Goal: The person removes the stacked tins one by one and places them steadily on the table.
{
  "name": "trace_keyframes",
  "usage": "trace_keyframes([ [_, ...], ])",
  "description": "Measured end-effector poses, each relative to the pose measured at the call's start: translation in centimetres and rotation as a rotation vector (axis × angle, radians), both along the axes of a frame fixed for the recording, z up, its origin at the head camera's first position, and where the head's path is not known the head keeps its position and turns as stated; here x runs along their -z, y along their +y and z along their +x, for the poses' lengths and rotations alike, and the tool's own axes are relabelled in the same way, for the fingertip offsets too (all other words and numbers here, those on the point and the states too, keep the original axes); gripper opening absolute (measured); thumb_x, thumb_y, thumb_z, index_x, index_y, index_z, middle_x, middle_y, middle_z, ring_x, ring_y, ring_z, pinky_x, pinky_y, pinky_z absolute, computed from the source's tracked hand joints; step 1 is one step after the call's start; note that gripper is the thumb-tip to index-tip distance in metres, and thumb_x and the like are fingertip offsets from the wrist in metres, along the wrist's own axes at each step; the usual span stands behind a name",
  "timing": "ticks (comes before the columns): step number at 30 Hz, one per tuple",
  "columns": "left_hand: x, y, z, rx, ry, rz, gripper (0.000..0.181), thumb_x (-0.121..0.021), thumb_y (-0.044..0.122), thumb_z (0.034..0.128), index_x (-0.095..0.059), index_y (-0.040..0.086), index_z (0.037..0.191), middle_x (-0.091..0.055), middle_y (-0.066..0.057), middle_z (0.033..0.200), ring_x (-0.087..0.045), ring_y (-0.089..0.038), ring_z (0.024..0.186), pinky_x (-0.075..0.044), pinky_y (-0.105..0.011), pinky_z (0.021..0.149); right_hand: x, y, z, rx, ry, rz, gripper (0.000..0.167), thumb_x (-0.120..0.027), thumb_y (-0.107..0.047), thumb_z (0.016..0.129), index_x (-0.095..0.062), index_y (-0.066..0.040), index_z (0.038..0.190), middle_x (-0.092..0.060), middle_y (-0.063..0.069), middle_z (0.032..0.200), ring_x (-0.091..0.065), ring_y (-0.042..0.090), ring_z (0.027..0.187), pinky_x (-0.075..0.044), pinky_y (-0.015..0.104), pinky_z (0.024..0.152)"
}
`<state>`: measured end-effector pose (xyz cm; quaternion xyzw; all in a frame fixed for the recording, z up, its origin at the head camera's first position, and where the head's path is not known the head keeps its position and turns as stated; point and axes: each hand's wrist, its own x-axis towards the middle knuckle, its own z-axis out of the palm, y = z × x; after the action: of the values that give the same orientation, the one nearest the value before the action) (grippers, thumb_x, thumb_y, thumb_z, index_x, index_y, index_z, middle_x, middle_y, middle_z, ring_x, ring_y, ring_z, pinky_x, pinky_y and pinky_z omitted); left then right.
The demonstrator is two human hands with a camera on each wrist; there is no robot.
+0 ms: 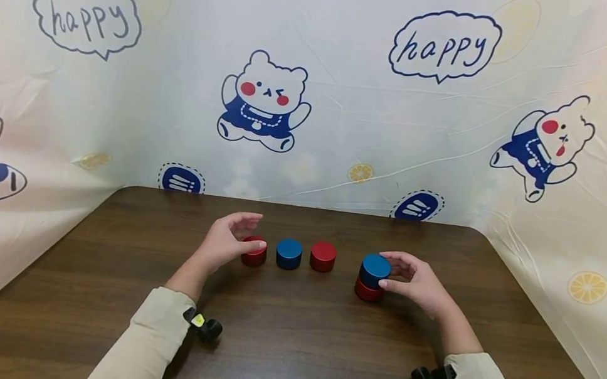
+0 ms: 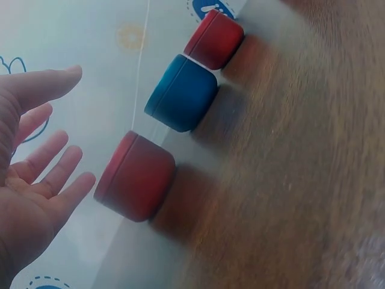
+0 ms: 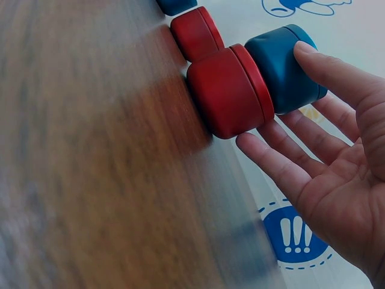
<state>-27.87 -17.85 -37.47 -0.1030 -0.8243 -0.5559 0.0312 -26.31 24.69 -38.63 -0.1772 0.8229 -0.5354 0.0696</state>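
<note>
three red canisters [image 1: 253,258] [image 1: 323,257] [image 1: 367,293], two blue canisters [image 1: 288,254] [image 1: 374,270]

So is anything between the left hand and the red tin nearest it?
Nothing visible stands between the left hand and that red tin; the blue tin sits to its right, off that path.

Count three red canisters [image 1: 323,257], two blue canisters [image 1: 288,254], two black wrist devices [image 1: 211,330], one counter [image 1: 285,339], two printed speech bubbles [image 1: 87,17], three printed bears [image 1: 266,99].

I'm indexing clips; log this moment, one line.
left hand: near leftmost red canister; right hand: holding upper blue canister; on lower red canister; between: blue canister, red canister
</note>
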Motion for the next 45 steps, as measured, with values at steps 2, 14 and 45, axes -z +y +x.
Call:
trace_keyframes([
  [2, -0.1, 0.1, 0.1, 0.002, 0.003, 0.001, 0.059, -0.082, 0.022, 0.0798, -0.057, 0.017, 0.133, -0.056, -0.010, 0.134, -0.051, -0.035, 0.127, -0.047, -0.048, 0.099, 0.0, 0.0, 0.0, 0.001, 0.000, 0.001, 0.060, -0.077, -0.023, 0.084, -0.052, -0.009, 0.137, -0.056, 0.017, 0.133, -0.053, 0.035, 0.119, -0.046, 0.049, 0.099],
  [14, -0.8, 0.8, 0.5, 0.003, 0.028, -0.013, 0.057, -0.082, 0.023, 0.0800, -0.058, 0.018, 0.132, -0.057, -0.010, 0.133, -0.054, -0.029, 0.123, -0.049, -0.046, 0.097, 0.0, 0.0, -0.1, -0.007, 0.001, -0.012, 0.060, -0.077, -0.021, 0.084, -0.052, -0.008, 0.137, -0.057, 0.017, 0.132, -0.054, 0.035, 0.119, -0.047, 0.048, 0.099],
  [45, -1.8, 2.2, 1.2, 0.046, 0.029, 0.005, 0.062, -0.081, 0.016, 0.0807, -0.055, 0.013, 0.136, -0.054, -0.014, 0.137, -0.051, -0.034, 0.125, -0.046, -0.051, 0.098, 0.0, 0.0, -0.1, -0.002, 0.000, -0.001, 0.061, -0.078, -0.022, 0.084, -0.052, -0.008, 0.137, -0.056, 0.017, 0.133, -0.054, 0.035, 0.119, -0.047, 0.049, 0.099],
])
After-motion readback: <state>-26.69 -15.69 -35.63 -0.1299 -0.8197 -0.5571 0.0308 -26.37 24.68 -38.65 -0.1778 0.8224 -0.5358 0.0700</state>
